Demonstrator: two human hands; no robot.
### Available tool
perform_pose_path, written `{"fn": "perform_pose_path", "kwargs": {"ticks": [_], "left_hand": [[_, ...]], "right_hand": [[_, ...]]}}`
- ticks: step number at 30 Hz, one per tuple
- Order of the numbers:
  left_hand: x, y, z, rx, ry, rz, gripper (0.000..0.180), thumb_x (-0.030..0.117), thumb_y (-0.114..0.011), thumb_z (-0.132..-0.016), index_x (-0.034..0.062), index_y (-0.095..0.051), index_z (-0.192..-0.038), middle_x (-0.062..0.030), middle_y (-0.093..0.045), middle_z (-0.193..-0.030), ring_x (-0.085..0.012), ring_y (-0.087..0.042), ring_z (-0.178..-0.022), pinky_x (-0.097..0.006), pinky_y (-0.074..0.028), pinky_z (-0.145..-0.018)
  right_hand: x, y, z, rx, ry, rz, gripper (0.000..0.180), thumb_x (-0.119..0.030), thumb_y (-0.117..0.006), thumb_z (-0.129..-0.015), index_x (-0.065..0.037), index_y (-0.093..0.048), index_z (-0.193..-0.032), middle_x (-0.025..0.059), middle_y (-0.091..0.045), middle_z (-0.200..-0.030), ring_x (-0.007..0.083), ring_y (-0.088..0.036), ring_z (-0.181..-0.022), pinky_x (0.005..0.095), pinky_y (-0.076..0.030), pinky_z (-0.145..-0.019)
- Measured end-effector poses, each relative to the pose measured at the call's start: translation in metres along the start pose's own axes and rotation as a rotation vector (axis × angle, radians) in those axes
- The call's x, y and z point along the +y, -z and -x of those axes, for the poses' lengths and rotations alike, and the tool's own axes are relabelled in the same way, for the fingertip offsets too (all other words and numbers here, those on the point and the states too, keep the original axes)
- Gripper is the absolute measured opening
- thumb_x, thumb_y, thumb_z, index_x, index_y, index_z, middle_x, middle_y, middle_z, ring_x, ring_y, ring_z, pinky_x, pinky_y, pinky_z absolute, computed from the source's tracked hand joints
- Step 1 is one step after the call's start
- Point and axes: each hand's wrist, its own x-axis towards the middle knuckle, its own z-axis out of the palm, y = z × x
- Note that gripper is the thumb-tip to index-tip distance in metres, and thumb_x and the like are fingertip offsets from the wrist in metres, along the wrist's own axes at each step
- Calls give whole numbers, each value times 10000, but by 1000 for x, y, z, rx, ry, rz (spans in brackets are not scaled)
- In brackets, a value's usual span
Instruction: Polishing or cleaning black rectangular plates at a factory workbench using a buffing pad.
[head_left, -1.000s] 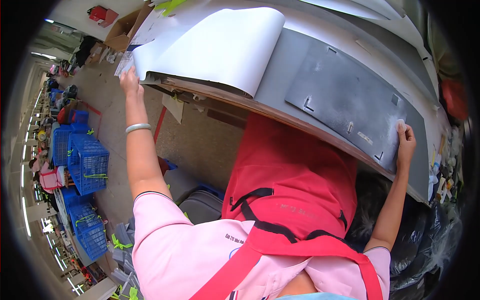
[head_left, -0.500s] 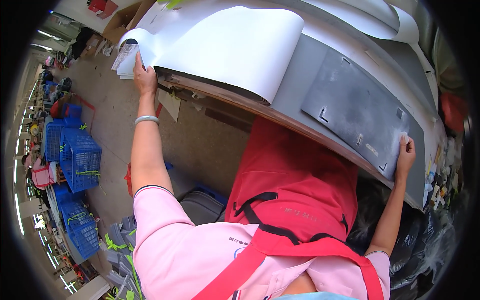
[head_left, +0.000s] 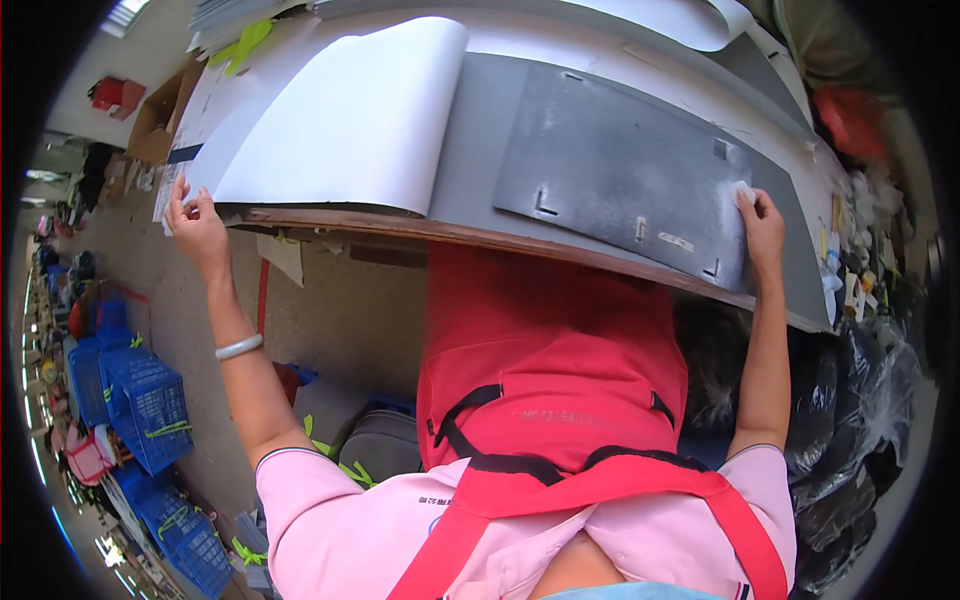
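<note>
My left hand (head_left: pixel 203 232) is at the left end of a large white sheet (head_left: pixel 340 120), its thumb and curled fingers at the sheet's edge. The sheet lies bent over itself, with a rounded fold on its right side. My right hand (head_left: pixel 764 225) pinches a small white lump (head_left: pixel 741 191), possibly chalk, at the right end of a dark grey rectangular board (head_left: pixel 620 165). Several small slots and pale powdery smears mark this board. Beneath it lies a larger grey sheet (head_left: pixel 470 150).
The worktable's wooden front edge (head_left: pixel 600 260) runs in front of my red apron (head_left: pixel 550 370). Stacked grey pieces (head_left: pixel 235 12) sit at the far left. Blue crates (head_left: pixel 150 400) stand on the floor to the left; black plastic bags (head_left: pixel 815 400) lie at right.
The view has shifted. The white sheet's curled left end now lies flatter, and my left hand has moved outward with it. My right hand stays at the board's right end.
</note>
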Motion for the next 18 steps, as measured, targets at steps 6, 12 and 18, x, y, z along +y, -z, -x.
{"fn": "perform_pose_path", "kwargs": {"ticks": [6,12,18], "left_hand": [[217,-9,76,-616,-388,471,153,-11,-673,-933,15,-722,-1075,-82,-696,-955,-144,-656,-802,-275,-531,-735],[286,-58,154,-913,-700,401,278,125,-781,-839,32,-702,-1089,-120,-661,-1076,-320,-621,-993,-396,-522,-843],[290,-65,169,-932,-674,372,249,138,-772,-821,28,-692,-1030,-101,-640,-1023,-310,-597,-978,-412,-508,-845]], "right_hand": [[-22,12,-24,-157,-13,195,300,-320,-697,-928,-21,-688,-946,-23,-616,-768,78,-528,-731,260,-432,-688],[-14,13,-30,-229,-20,38,333,-367,-729,-898,-41,-702,-959,-21,-630,-790,73,-530,-755,253,-426,-706],[-2,7,-23,-173,21,-45,342,-370,-739,-911,-46,-713,-1016,-29,-641,-860,80,-539,-816,248,-435,-758]]}}
